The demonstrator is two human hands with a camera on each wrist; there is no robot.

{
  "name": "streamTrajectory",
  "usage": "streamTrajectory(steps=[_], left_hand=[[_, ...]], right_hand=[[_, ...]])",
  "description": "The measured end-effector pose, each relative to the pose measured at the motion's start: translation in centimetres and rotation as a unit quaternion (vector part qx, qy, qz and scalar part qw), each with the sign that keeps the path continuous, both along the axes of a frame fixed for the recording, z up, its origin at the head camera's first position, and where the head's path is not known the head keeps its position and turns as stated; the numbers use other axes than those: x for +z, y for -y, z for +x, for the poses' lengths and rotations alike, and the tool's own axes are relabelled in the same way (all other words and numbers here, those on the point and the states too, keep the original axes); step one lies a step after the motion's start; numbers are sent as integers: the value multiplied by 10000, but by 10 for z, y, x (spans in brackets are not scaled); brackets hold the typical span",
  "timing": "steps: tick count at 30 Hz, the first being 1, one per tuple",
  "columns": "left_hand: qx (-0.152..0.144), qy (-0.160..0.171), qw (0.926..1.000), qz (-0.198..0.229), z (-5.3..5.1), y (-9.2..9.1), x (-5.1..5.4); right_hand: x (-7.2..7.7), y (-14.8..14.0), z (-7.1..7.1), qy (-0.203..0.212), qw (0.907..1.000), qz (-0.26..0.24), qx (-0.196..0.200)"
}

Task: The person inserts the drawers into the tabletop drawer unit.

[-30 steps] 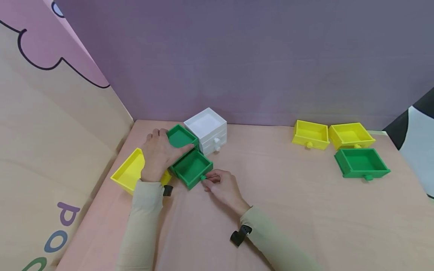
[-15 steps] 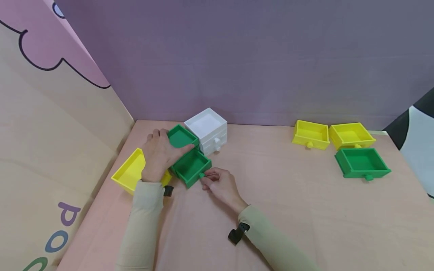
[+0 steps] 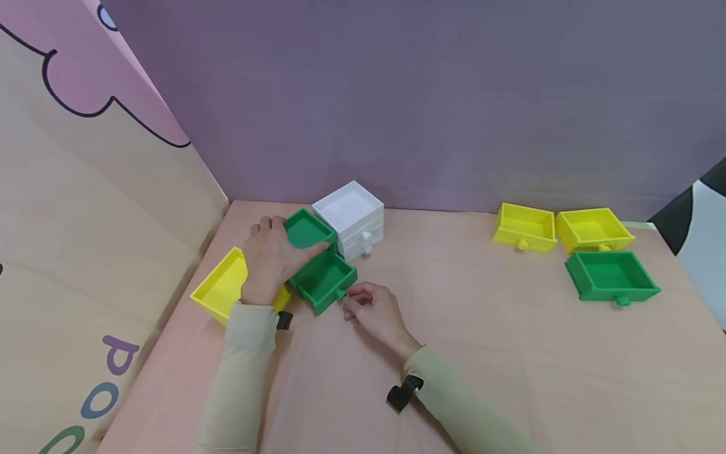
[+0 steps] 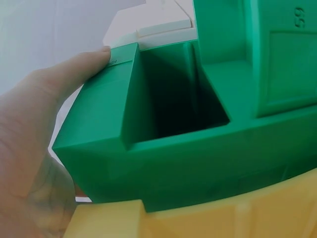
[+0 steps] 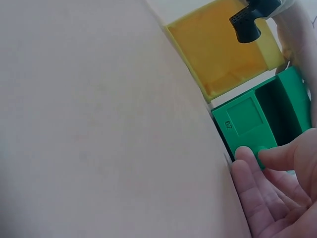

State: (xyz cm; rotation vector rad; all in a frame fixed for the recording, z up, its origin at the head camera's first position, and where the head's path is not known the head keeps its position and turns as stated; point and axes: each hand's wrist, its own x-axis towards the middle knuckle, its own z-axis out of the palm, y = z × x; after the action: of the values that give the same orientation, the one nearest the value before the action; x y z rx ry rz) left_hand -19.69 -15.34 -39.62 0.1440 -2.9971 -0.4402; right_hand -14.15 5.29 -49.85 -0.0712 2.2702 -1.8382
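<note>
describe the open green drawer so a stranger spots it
At the back left of the pink tabletop stands a white drawer cabinet. Beside it, the left hand rests on a green cabinet; the open drawer juts from its front. Its knob is pinched by the right hand, while the loose green drawer farther right lies untouched.

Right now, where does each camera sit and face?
Head: on head, looking forward and down at pink tabletop; left hand, right hand show.
Left: on that wrist, facing green boxy plastic-looking drawer unit; left hand shows.
Right: on that wrist, facing the unit's front; right hand, left arm show.
Head and right share the yellow open box.
</note>
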Motion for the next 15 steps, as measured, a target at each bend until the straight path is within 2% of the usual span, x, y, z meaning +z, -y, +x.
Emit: streamTrajectory(steps=[15], left_hand=[[-40,-70,10000,53,-1,0,-3]], right_hand=[[-4,3,-6,229,9997,-104,54]])
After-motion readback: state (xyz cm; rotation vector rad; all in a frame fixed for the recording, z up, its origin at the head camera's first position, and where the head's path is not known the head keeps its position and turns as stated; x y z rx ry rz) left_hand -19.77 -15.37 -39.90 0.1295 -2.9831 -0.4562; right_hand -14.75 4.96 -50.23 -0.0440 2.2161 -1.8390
